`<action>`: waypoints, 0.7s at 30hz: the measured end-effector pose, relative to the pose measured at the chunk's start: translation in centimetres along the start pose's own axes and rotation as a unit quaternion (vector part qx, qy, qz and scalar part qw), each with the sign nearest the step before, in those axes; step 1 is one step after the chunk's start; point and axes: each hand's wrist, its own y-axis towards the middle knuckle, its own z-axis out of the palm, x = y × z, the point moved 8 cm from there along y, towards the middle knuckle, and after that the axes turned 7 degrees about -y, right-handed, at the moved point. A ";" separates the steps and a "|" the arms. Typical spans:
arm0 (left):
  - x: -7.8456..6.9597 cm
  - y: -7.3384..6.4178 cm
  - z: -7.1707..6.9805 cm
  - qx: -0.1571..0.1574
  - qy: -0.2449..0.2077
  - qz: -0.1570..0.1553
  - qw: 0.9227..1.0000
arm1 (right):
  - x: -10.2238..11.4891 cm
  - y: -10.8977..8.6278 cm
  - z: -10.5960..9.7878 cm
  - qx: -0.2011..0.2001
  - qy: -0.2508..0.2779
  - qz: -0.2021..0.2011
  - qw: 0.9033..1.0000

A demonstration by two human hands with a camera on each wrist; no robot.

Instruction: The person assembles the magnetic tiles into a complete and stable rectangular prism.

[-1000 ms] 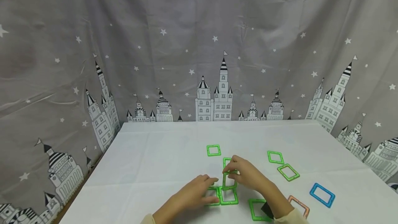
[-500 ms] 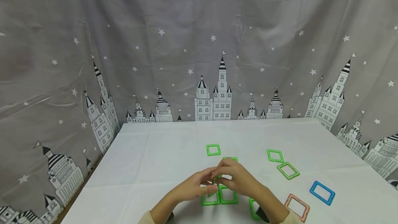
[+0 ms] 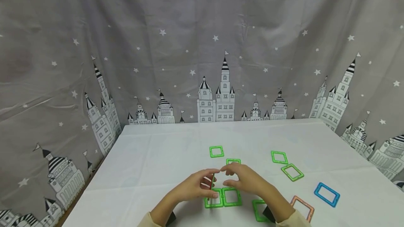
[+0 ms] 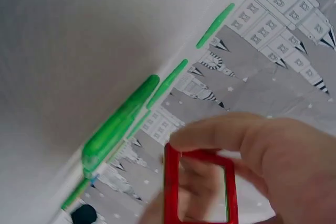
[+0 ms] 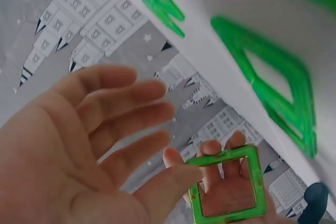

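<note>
My left hand [image 3: 197, 186] pinches a square magnetic tile [image 5: 257, 177] between thumb and fingers, standing on edge above the table. One face of this open frame is green; the other shows red in the left wrist view. Facing it, my right hand [image 3: 247, 181] has its fingers spread and slightly bent, holding nothing. Its thumb overlaps the tile's corner in the right wrist view, while the head view shows a gap. Below lie two green tiles side by side, a left tile [image 3: 214, 206] and a right tile [image 3: 232, 204]. Behind my right hand, another green tile [image 3: 233, 159] is partly hidden.
A green square [image 3: 216, 156] lies farther back. To the right are two more green tiles, a far one [image 3: 280, 162] and a nearer one [image 3: 293, 179], plus a blue tile [image 3: 324, 200] and an orange tile [image 3: 311, 215]. Another green tile [image 3: 255, 211] is partly under my right wrist.
The tile has passed from my right hand to my left, moving leftward and turning edge-on. My right hand has let go and drawn slightly back to the right.
</note>
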 end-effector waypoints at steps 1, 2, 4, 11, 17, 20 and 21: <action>0.2 0.0 -0.2 -0.002 0.000 -0.006 1.000 | -0.4 0.0 0.4 0.021 -0.001 0.019 1.000; 0.3 -0.1 -0.5 -0.003 -0.001 -0.012 1.000 | -0.8 0.0 0.9 0.044 -0.004 0.037 0.998; 0.7 -0.1 -0.9 -0.006 0.001 -0.027 1.000 | -1.5 -0.3 1.9 0.088 -0.020 0.075 0.993; 1.0 -0.4 -0.3 0.017 0.095 -0.049 0.994 | -2.2 -1.2 3.2 0.134 -0.112 0.125 0.977; 0.5 -0.5 0.4 0.010 0.182 -0.030 0.983 | -2.0 -1.2 3.1 0.135 -0.137 0.130 0.973; 0.4 -0.5 0.5 -0.002 0.196 -0.030 0.980 | -2.1 -1.2 3.1 0.137 -0.142 0.133 0.971; 0.4 -0.5 0.5 -0.004 0.200 -0.029 0.979 | -2.1 -1.2 3.1 0.138 -0.144 0.135 0.971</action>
